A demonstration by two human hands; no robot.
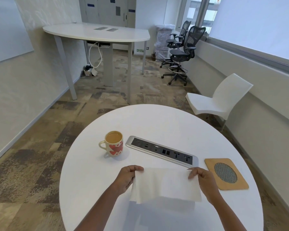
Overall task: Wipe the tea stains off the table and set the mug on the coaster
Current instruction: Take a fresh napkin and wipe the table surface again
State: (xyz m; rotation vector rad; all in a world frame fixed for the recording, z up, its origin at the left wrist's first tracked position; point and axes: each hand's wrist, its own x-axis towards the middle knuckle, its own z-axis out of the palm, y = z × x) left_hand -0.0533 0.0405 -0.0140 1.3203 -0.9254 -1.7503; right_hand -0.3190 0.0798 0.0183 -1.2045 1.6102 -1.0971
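Green "EXIT" sign (140, 50) low on the far wall (150, 12)

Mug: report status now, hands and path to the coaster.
Left hand and right hand pinch paper towel by its top corners. Mug full, on bare table, not on coaster. Socket strip lies between them.

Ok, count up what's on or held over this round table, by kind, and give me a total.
mug: 1
coaster: 1
socket panel: 1
paper towel, pinched by the left hand and right hand: 1
Total: 4
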